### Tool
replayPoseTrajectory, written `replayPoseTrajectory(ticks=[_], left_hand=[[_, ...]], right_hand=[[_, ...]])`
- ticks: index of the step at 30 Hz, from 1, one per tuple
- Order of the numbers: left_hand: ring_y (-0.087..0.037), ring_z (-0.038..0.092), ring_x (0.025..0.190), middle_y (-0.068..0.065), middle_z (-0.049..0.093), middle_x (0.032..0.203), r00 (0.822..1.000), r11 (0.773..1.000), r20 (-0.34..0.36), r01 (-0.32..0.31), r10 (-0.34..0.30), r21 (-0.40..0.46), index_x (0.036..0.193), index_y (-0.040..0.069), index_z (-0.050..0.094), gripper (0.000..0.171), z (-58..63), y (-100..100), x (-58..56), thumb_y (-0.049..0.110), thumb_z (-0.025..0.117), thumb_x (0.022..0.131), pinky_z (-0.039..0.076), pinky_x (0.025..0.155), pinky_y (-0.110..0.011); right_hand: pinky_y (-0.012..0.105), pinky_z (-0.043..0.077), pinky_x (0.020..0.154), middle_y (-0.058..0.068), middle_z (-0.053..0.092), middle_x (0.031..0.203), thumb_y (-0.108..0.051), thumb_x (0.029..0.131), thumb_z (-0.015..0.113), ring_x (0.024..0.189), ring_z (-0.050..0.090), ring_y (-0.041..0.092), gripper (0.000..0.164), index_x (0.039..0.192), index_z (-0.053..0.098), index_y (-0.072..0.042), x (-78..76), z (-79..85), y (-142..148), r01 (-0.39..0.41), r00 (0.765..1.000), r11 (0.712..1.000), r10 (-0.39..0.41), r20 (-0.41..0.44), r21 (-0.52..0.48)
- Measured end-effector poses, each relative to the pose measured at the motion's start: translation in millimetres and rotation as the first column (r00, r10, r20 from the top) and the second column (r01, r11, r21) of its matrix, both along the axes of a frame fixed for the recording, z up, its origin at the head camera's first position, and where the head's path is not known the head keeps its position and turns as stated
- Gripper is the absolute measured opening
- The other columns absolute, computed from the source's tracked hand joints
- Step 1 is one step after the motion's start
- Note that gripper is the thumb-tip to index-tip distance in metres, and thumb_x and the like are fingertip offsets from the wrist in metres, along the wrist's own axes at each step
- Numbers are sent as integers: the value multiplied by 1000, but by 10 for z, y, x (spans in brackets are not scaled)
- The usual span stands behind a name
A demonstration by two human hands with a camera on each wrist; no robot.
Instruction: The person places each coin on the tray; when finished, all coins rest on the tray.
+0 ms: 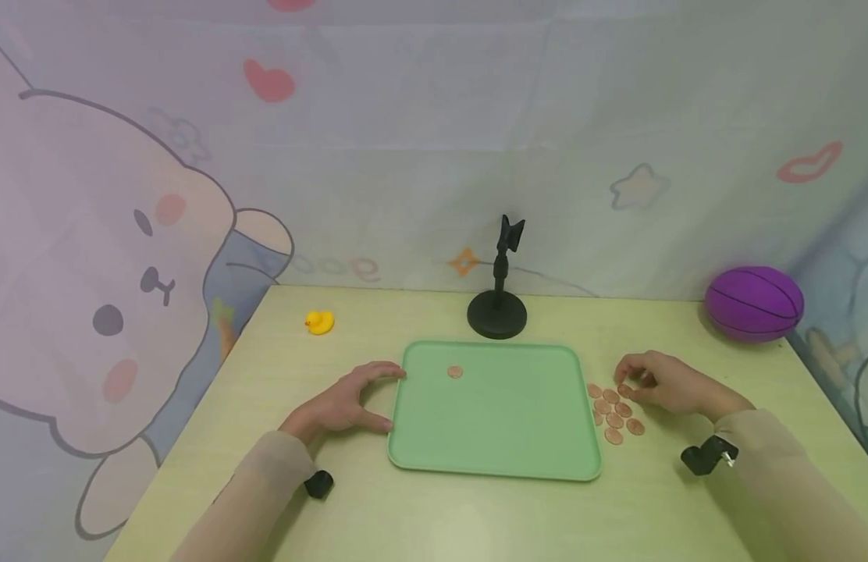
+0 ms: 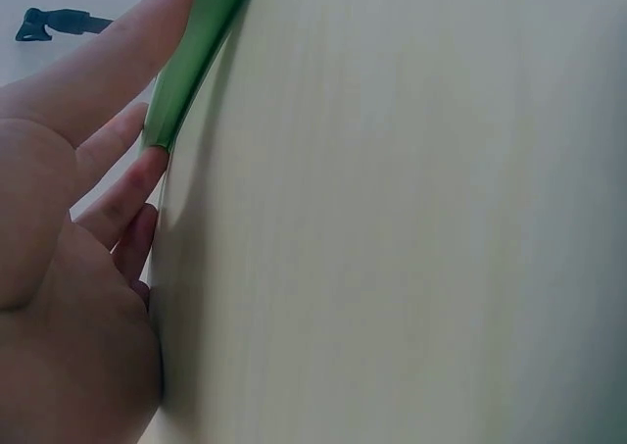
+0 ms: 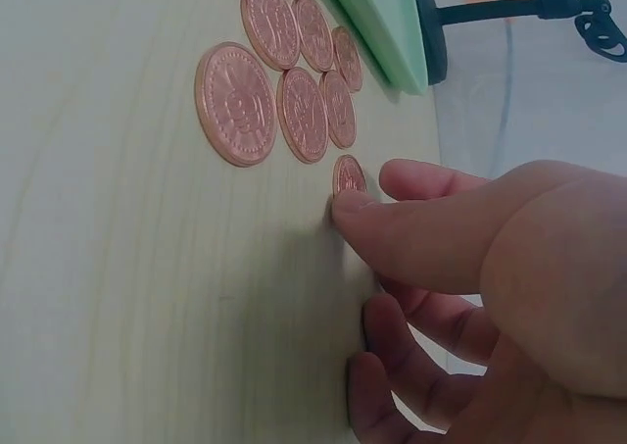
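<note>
A green tray (image 1: 493, 429) lies on the table, with one copper coin (image 1: 455, 372) near its far left part. My left hand (image 1: 343, 402) is spread at the tray's left side, thumb and fingertips touching the rim (image 2: 186, 76). Right of the tray, several copper coins (image 1: 614, 421) lie flat in a loose cluster. At the cluster's far right edge, my right hand (image 1: 673, 382) has its thumb and index finger on opposite edges of one coin (image 3: 349, 174). The thumb hides part of that coin, and the other fingers curl loosely below.
Behind the tray stands a black stand (image 1: 499, 312) with a round base. A yellow rubber duck (image 1: 320, 322) sits at the far left of the table (image 1: 476, 519), and a purple ball (image 1: 754, 304) at the far right corner. A printed cloth (image 1: 406, 195) hangs behind.
</note>
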State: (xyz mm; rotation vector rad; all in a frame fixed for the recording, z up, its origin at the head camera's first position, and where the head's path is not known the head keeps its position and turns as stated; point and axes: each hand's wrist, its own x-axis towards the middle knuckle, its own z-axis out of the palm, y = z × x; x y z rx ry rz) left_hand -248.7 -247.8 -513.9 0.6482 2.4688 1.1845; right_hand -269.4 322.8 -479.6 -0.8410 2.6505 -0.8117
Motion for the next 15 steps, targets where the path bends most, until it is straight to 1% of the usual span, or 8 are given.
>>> replayPoseTrajectory(ticks=[5, 9, 12, 15], left_hand=[[-31, 28, 155, 1, 40, 164, 1000, 1000, -5, 0, 0, -10, 148, 32, 56, 81, 3, -1, -1, 32, 96, 77, 17, 126, -63], [-32, 28, 155, 1, 40, 164, 1000, 1000, -3, -3, 3, -13, 148, 32, 57, 81, 13, 1, -1, 32, 96, 77, 18, 126, -63], [-32, 28, 155, 1, 41, 164, 1000, 1000, 1, -6, 6, -12, 148, 31, 57, 81, 18, 4, 5, 32, 96, 77, 18, 126, -63], [-32, 28, 155, 1, 41, 164, 1000, 1000, 8, -8, 8, -6, 148, 30, 57, 81, 19, 6, 14, 31, 96, 77, 17, 127, -63]], right_hand=[[39, 58, 85, 0, 71, 104, -2, 93, 76, 96, 65, 20, 16, 100, 71, -16, -13, 15, -32, -4, 1000, 1000, 3, 15, 22], [42, 57, 83, 1, 69, 102, -2, 92, 77, 92, 65, 20, 18, 99, 70, -17, -35, 0, -30, 2, 1000, 998, -2, 3, 69], [38, 55, 80, -2, 67, 98, -2, 91, 77, 87, 63, 16, 20, 97, 68, -18, -51, -17, -40, 0, 1000, 995, 1, -12, 97], [32, 49, 75, -5, 62, 89, 0, 91, 75, 80, 56, 11, 21, 95, 66, -19, -59, -19, -74, -8, 1000, 995, 9, -10, 103]])
